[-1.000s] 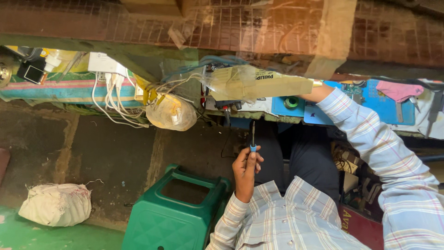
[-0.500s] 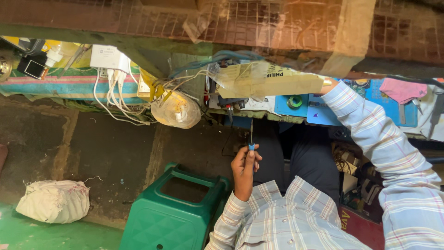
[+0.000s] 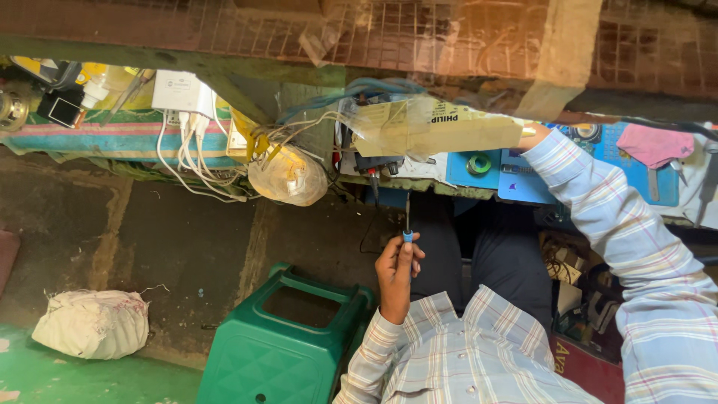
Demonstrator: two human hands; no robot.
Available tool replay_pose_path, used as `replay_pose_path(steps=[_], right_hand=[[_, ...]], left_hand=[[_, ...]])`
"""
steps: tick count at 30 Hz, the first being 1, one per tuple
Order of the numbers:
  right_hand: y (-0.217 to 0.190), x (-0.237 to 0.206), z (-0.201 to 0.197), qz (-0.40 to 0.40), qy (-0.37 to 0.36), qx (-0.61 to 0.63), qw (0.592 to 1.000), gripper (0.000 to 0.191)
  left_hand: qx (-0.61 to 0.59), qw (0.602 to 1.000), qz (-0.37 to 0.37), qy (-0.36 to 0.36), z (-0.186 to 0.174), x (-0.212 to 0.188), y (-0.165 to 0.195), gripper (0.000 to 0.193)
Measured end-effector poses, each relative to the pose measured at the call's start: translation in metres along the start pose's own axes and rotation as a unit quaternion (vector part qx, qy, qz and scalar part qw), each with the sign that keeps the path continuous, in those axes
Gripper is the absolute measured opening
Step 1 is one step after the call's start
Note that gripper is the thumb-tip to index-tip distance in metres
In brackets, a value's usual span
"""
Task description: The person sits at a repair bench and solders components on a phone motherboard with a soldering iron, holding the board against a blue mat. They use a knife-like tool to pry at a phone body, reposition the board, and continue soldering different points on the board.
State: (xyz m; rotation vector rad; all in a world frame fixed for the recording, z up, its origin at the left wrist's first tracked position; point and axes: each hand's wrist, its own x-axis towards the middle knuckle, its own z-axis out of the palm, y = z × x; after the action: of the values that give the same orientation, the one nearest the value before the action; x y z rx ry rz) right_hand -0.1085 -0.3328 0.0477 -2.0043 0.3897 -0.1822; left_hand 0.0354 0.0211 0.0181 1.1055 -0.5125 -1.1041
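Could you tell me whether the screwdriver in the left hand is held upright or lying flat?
Upright: the left hand grips the screwdriver by its blue handle, shaft pointing at the workbench edge.

Long tan cardboard box in clear plastic wrap [image 3: 437, 127] lies on the cluttered bench edge, centre. White rectangular adapter box [image 3: 182, 93] sits upper left. Blue flat card packages [image 3: 516, 164] lie just right of the tan box.

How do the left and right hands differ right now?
The left hand is low and near the body, gripping a blue-handled screwdriver upright; the right hand is stretched to the bench, mostly hidden behind a plastic-wrapped yellowish carton. Both wear plaid sleeves.
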Motion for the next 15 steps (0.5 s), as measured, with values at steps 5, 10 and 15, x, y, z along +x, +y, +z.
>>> replay_pose_path(steps=[5,10,15], right_hand=[[0.008,-0.009,-0.005,-0.002,-0.036,0.079,0.996,0.063],[-0.036,-0.029,0.005,0.134,0.024,0.156,0.978,0.056],[-0.118,-0.088,0.029,0.168,0.193,0.103,0.961,0.032]], left_hand=[[-0.002,1.000,-0.003,0.004,0.000,0.000,-0.001,0.035],[-0.002,1.000,-0.011,-0.006,0.003,-0.001,-0.001,0.034],[0.008,0.999,-0.015,-0.035,0.014,-0.005,-0.004,0.033]])
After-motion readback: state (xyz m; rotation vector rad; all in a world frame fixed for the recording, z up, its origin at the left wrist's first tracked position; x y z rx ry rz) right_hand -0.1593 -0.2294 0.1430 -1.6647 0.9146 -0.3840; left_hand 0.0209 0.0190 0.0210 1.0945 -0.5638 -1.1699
